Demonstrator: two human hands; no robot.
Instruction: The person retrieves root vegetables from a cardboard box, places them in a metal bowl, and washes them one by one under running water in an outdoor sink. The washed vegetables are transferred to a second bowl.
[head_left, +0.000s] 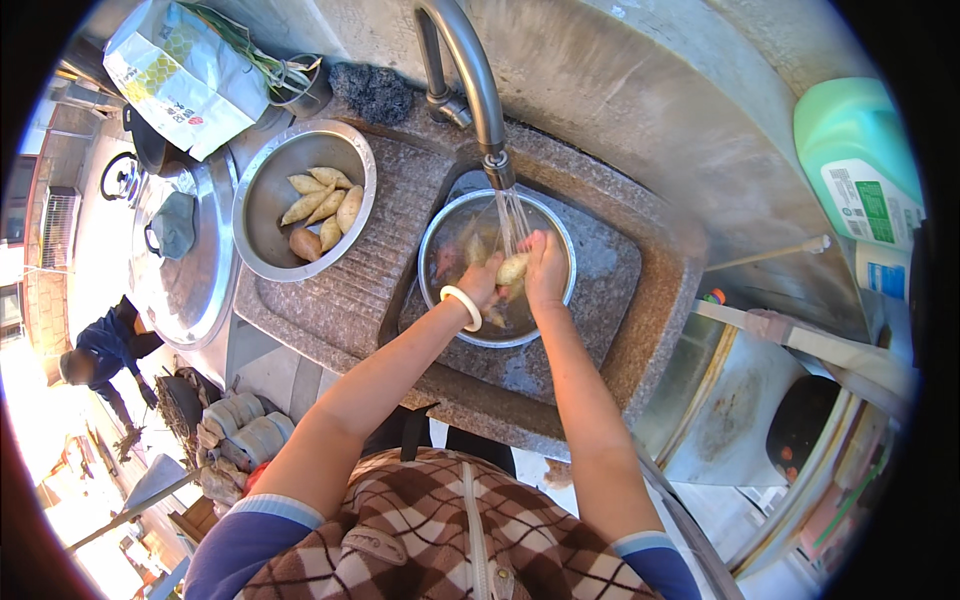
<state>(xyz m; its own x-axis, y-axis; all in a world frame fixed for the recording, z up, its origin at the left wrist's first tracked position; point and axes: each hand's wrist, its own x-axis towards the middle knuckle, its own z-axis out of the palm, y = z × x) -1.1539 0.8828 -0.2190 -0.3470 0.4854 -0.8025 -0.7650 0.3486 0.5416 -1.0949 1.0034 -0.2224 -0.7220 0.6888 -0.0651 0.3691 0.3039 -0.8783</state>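
Observation:
Under the running tap (501, 169), my left hand (480, 283) and my right hand (546, 266) hold a pale sweet potato (513, 268) between them. A ring-shaped cream bangle (463, 306) circles my left wrist. Both hands are over a round metal basin (556, 217) of water, which stands in a stone sink (600, 300). More tubers show blurred beneath the water, and a reddish one (447, 259) is near the basin's left side. To the left, a second metal bowl (259, 187) holds several pale sweet potatoes (321, 196) and one browner tuber (305, 244).
The bowl sits on the sink's ridged stone drainboard (352, 300). A dark scouring pad (371, 91) and a pot of spring onions (300, 86) are behind it. A large metal lid (202, 262) lies farther left. Green jug (855, 157) at right; a person (109, 349) bends down at far left.

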